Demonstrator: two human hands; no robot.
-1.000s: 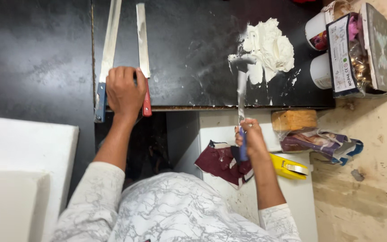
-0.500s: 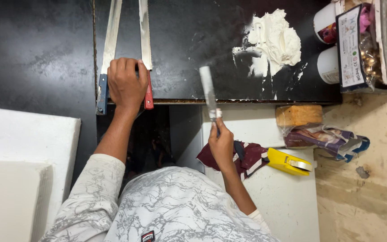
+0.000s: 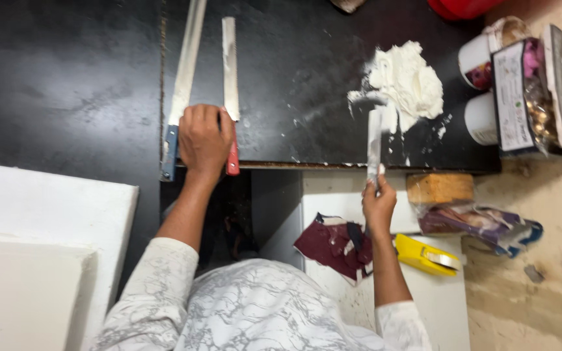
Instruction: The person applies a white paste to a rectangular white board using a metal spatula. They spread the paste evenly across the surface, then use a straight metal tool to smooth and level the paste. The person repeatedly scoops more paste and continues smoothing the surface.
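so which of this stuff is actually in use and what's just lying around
In use:
right hand holding long blade
white paste heap
left hand on two flat blades

Lying about:
yellow tool
maroon cloth
wooden block
white cups

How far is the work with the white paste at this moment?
Done: a heap of white paste lies on the black board. In hand: the right hand holds a long blade, its tip at the heap's edge. The left hand rests on two more blades. Left: almost all the paste remains heaped; only smears lie beside it.
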